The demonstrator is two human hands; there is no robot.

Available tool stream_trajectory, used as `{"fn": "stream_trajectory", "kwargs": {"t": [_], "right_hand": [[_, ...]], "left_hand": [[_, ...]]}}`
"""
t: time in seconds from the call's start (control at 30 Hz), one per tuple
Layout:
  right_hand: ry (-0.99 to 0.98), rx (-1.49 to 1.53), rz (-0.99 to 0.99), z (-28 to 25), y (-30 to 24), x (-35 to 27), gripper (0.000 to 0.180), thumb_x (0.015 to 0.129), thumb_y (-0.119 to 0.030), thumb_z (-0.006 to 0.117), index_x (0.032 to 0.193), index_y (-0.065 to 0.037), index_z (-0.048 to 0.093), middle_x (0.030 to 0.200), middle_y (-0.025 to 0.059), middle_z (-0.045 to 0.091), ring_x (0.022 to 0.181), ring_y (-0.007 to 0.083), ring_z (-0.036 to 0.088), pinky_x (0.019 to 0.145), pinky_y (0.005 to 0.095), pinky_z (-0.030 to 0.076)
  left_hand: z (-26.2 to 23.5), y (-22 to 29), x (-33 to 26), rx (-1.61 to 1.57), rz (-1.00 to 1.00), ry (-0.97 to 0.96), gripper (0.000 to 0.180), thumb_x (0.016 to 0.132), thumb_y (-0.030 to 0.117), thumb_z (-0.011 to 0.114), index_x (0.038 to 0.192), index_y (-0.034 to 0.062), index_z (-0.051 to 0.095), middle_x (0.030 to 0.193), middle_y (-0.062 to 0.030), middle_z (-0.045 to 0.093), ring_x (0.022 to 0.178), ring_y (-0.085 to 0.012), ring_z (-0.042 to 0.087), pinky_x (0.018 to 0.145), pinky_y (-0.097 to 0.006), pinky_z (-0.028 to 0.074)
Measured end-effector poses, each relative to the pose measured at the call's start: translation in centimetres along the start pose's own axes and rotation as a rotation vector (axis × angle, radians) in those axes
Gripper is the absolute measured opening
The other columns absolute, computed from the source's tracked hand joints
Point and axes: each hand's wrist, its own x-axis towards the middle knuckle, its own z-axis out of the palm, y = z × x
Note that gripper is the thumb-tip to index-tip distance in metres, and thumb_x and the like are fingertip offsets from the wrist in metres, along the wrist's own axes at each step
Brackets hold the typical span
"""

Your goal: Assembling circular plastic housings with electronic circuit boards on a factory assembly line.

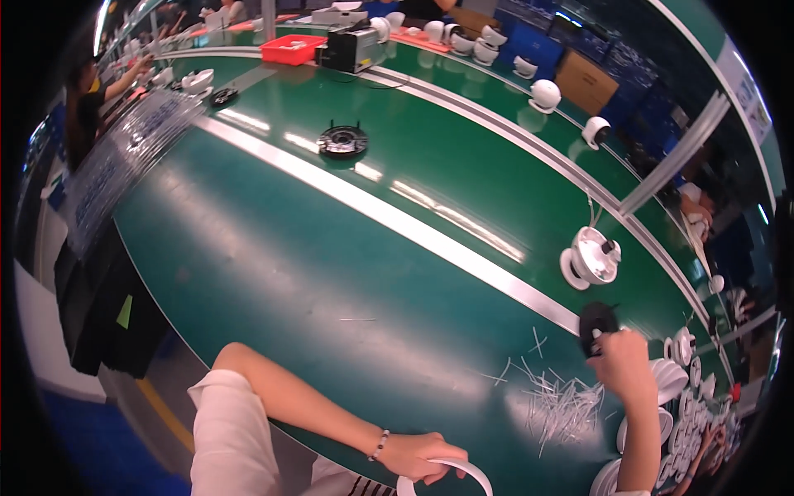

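Bench (273,223) edge curves from nine to seven o'clock; left grip (413,455) clasps a smooth white ring (472,469) at six, right grip (624,360) a rounded black part (594,320) at four.

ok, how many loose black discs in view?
3: near disc at the right hand, middle disc on the green surface, far disc upper left. More may be hidden.

- Ahead of you, towards the far end, a red tray (279,56) holds pale items.
- Just right of it you have a boxy black-and-grey device (356,51).
- Farther right, you see a brown cardboard box (587,81).
- A slanting metal post (678,153) stands at your right.
- At your left, clear plastic sheeting (124,157) lies near a co-worker (85,112).
- Lower left, you have a yellow floor stripe (165,413).
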Motion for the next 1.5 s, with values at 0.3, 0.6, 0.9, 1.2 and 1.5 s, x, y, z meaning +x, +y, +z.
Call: {"fn": "stream_trajectory", "kwargs": {"t": [0.3,0.6,0.9,1.2,1.5], "right_hand": [[0.467,0.124,-0.908,-3.2,-23.7,9.3,0.012,0.058,-0.010,0.056,0.066,-0.003,0.050,0.066,0.0079,0.053,0.073,0.0207,0.050,0.063,0.0304,0.039],[0.736,0.303,-0.967,-2.4,-33.9,12.2,0.024,0.067,-0.010,0.051,0.088,0.001,0.056,0.089,0.0130,0.056,0.078,0.0228,0.051,0.070,0.0333,0.040],[0.023,0.806,-0.815,-0.8,-27.3,15.2,0.016,0.065,-0.008,0.063,0.079,-0.003,0.056,0.077,0.0097,0.052,0.074,0.0274,0.051,0.064,0.0349,0.043],[-0.397,0.030,-0.921,-2.0,-25.2,14.8,0.013,0.067,-0.014,0.061,0.073,-0.003,0.057,0.078,0.0121,0.054,0.077,0.0291,0.055,0.065,0.0369,0.046],[0.322,0.333,-0.627,-8.8,-24.6,27.1,0.046,0.065,-0.021,0.066,0.106,-0.006,0.051,0.113,0.0173,0.046,0.106,0.0308,0.043,0.081,0.0381,0.042]], "left_hand": [[-0.8,-0.5,0.0,0.127,0.129,-0.070,0.015,0.072,0.004,0.038,0.085,0.0006,0.045,0.051,-0.0054,0.050,0.046,-0.0179,0.050,0.044,-0.029,0.038],[-2.3,1.0,-2.4,0.134,0.078,0.012,0.014,0.069,0.006,0.043,0.082,0.0021,0.049,0.055,-0.0090,0.053,0.050,-0.0223,0.053,0.047,-0.032,0.041],[-3.5,1.9,-4.1,0.153,0.113,0.009,0.017,0.067,0.004,0.041,0.081,0.0008,0.050,0.057,-0.0151,0.051,0.054,-0.0274,0.053,0.052,-0.036,0.040],[-4.5,1.7,-5.9,0.210,0.201,0.013,0.018,0.065,0.001,0.042,0.083,-0.0018,0.042,0.059,-0.0183,0.047,0.059,-0.0351,0.050,0.053,-0.041,0.038],[-6.0,3.1,-8.1,0.144,0.088,0.011,0.018,0.067,0.010,0.048,0.082,0.0021,0.053,0.063,-0.0141,0.057,0.056,-0.0272,0.057,0.051,-0.035,0.044]]}}
